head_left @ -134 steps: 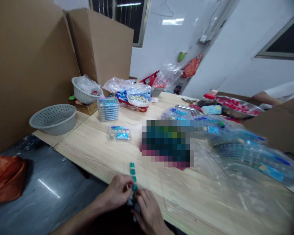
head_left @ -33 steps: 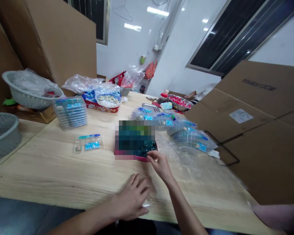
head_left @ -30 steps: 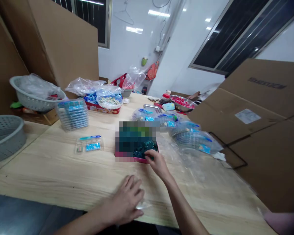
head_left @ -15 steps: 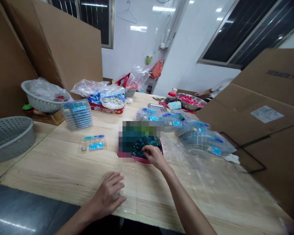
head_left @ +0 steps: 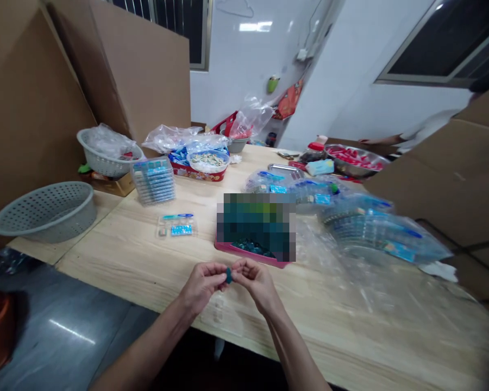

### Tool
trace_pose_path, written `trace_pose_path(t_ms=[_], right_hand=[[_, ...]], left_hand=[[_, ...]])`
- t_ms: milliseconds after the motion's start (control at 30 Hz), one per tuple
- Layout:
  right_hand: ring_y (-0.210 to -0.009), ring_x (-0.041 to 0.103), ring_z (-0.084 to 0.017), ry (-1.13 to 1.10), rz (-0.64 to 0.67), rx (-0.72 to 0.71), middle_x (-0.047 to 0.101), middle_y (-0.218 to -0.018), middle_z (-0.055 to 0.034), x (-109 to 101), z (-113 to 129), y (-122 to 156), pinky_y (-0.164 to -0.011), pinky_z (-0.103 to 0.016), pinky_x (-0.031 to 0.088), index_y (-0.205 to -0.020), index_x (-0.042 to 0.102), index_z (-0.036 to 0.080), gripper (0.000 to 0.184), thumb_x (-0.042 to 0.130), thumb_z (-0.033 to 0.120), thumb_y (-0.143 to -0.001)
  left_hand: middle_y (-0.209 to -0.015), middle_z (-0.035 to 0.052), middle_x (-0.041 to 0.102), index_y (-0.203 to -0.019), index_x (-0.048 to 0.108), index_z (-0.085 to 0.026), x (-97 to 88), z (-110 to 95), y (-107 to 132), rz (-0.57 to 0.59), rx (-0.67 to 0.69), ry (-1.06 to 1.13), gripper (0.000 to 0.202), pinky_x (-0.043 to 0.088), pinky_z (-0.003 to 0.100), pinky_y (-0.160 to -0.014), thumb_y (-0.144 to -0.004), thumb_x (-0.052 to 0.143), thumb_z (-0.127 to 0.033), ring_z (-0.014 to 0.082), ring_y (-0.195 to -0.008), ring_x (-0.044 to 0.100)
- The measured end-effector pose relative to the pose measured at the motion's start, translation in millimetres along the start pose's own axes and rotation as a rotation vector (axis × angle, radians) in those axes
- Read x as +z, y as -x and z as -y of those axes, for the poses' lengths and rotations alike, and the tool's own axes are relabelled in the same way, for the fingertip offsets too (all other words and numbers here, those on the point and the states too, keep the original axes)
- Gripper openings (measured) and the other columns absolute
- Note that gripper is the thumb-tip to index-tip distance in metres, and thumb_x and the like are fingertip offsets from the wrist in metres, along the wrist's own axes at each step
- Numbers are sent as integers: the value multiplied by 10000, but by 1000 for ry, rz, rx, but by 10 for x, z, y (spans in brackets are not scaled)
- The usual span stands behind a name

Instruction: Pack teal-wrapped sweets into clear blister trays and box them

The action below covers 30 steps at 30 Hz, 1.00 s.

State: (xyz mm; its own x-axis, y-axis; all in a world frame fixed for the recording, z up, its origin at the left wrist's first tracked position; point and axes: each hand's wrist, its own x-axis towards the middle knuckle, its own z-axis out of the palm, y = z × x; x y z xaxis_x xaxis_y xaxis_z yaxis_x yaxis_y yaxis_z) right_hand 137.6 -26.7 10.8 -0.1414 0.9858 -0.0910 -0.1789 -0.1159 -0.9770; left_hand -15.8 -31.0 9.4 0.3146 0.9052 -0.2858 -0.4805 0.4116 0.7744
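My left hand [head_left: 201, 288] and my right hand [head_left: 256, 282] meet just above the near part of the wooden table, pinching a small teal piece [head_left: 229, 275] between their fingertips. A little beyond them lies a pink tray [head_left: 248, 257] holding dark teal pieces. A pixelated patch hides most of the tray. Neither hand touches it. To the left of the tray is a clear blister pack [head_left: 176, 225] with blue contents.
A pine tabletop [head_left: 142, 258] carries crumpled clear plastic bags [head_left: 375, 239] on the right and a stack of blister trays [head_left: 153, 181] at the back. Grey perforated baskets [head_left: 44, 212] sit at the left, beside tall cardboard sheets. A metal bowl of red items stands far right.
My right hand has left the pink tray and my left hand has risen from the table. They have come together on a small teal piece. The view has swung left.
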Motion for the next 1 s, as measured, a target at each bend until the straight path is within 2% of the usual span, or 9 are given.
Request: trace_pose_path(t_ms=[200, 367, 600, 667, 733, 833, 900, 1000], right_hand=[[-556, 585, -118, -21, 5, 4, 631, -614, 10, 70, 30, -77, -559, -238, 471, -701, 609, 170, 301, 816, 357, -588], [-546, 572, -119, 6, -1, -10, 625, -619, 7, 90, 65, -177, -545, -240, 467, -696, 601, 170, 299, 805, 359, -587], [-539, 550, -117, 19, -53, -6, 606, -619, 9, 47, 8, -222, -532, -240, 467, -687, 582, 178, 268, 778, 323, -577], [-502, 524, -113, 59, -59, 4, 583, -583, 18, 14, -68, -236, -500, -234, 441, -683, 564, 182, 258, 753, 329, -585], [-464, 489, -110, 145, -58, 5, 548, -539, 31, -15, -174, -253, -464, -227, 403, -666, 537, 189, 235, 712, 333, -604], [-480, 479, -119, 399, -85, -79, 532, -537, 25, -40, -338, -277, -470, -225, 374, -636, 516, 191, 140, 618, 286, -649], [-524, 499, -132, 598, -115, -158, 550, -567, 8, -47, -415, -291, -507, -229, 380, -635, 531, 184, 56, 542, 224, -674], [-574, 532, -151, 789, -122, -203, 586, -605, -14, -51, -460, -312, -552, -237, 391, -659, 565, 177, 113, 462, 167, -704]], left_hand=[[-604, 6, 644, -655, 676, -113, -3, -142, -70, -77, 72, -127, 177, 389, 226, -596, -509, 772, -142, 92, -563, 545], [-580, -2, 621, -603, 644, -109, 16, -243, -176, -76, 153, -193, 124, 384, 228, -596, -514, 730, -118, 90, -557, 526], [-588, -20, 584, -665, 610, -112, -66, -203, -268, -44, 176, -262, 144, 368, 196, -545, -546, 690, -125, 71, -530, 495], [-590, -21, 580, -678, 595, -115, -125, -154, -325, -58, 201, -396, 119, 375, 194, -539, -575, 654, -122, 75, -530, 502], [-611, -13, 593, -687, 585, -120, -182, -93, -394, -95, 243, -658, 92, 401, 199, -555, -602, 608, -95, 91, -558, 533], [-615, -6, 596, -662, 585, -129, -240, 3, -488, -144, 287, -980, 112, 419, 213, -581, -617, 542, -36, 110, -588, 550], [-594, -7, 579, -637, 592, -138, -255, 57, -526, -167, 297, -1070, 148, 411, 227, -591, -623, 515, -12, 119, -580, 534], [-608, 4, 582, -653, 612, -151, -251, 113, -538, -192, 317, -1215, 187, 405, 257, -636, -647, 499, -3, 141, -608, 533]])
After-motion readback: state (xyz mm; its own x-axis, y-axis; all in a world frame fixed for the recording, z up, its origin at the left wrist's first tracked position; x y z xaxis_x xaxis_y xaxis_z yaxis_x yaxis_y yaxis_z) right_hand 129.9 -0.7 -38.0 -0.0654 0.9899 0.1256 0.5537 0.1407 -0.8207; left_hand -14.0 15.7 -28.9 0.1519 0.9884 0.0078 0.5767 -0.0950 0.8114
